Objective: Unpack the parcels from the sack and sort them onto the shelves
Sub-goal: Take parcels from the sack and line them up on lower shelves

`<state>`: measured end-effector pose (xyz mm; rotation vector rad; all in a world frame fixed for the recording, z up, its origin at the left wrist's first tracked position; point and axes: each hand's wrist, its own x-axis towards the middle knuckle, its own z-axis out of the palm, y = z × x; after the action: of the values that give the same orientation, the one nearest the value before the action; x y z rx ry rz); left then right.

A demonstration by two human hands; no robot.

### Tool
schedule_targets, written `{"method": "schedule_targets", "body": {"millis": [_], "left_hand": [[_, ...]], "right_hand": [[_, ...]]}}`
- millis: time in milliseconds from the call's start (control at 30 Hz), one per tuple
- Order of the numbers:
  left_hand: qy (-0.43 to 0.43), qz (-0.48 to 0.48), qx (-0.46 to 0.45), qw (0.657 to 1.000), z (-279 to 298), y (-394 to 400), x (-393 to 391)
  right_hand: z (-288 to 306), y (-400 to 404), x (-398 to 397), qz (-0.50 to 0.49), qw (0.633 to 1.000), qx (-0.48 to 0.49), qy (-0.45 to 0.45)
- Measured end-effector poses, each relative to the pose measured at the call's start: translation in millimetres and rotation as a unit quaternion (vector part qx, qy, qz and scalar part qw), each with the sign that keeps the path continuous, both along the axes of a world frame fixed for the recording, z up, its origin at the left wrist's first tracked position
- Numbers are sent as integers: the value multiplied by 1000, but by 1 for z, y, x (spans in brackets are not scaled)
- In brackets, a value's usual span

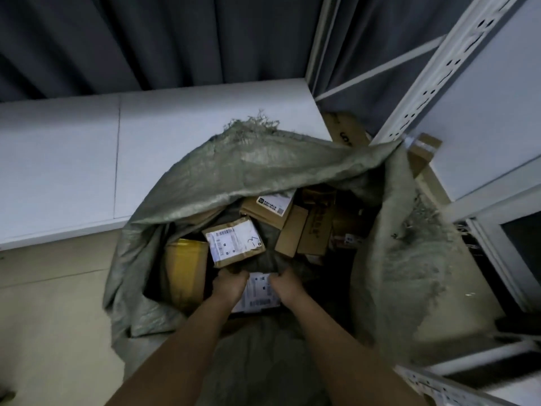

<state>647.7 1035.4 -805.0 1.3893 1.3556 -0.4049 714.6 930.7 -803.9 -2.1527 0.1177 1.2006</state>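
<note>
1. Both hands are down inside the sack point(263, 171). The left hand point(229, 284) and the right hand point(285, 285) sit at either side of a flat parcel with a white label point(259, 290). Their fingers curl downward over its far corners, but the fingertips are hidden, so I cannot tell how firm the grasp is. If only the edges are pinched, the parcel could slip back as it is lifted.
2. Just beyond the left hand, and close to touching it, a small brown box with a white label point(235, 241) lies tilted on the pile. Raising the held parcel could lever this box off its perch and send it deeper into the sack.
3. To the left of the left hand stands a package wrapped in yellow tape point(186, 268). Beyond the right hand several plain cardboard boxes point(304, 232) lean on one another. Any shift in the pile may topple them.
4. The sack's loose woven rim droops over the opening on the far side and to the right of the right hand. A rising corner could snag on the frayed cloth.
5. The white metal shelving point(433, 65) stands well to the right of the right hand, its upright close to the sack. A wide swing could knock the parcel against it.
</note>
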Motion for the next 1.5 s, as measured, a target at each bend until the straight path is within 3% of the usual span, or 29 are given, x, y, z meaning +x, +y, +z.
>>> {"method": "schedule_targets", "body": {"millis": [100,233,333,467,633,833,1000,1367,1500], "left_hand": [[41,9,18,999,-34,6,-1],[-12,70,-53,996,-54,3,0],[-32,141,-70,987,-38,0,1],[-41,157,-88,983,19,0,-2],[-74,156,-112,979,111,1,-8],[-127,140,-141,972,230,-1,-7],[-194,110,-104,969,306,-10,3],[-241,3,-126,962,390,-2,9],[-334,-24,-99,937,405,6,11]], "right_hand": [[-35,3,1,8,1000,-19,13],[-52,4,0,-3,997,-2,72],[-41,7,1,-68,996,17,56],[11,7,0,-142,989,28,38],[98,-5,-2,-146,989,14,23],[216,-19,9,-190,976,103,16],[292,-28,23,-210,962,176,-7],[395,-39,51,-182,951,249,-5],[416,-42,57,-194,927,321,-28]]}}
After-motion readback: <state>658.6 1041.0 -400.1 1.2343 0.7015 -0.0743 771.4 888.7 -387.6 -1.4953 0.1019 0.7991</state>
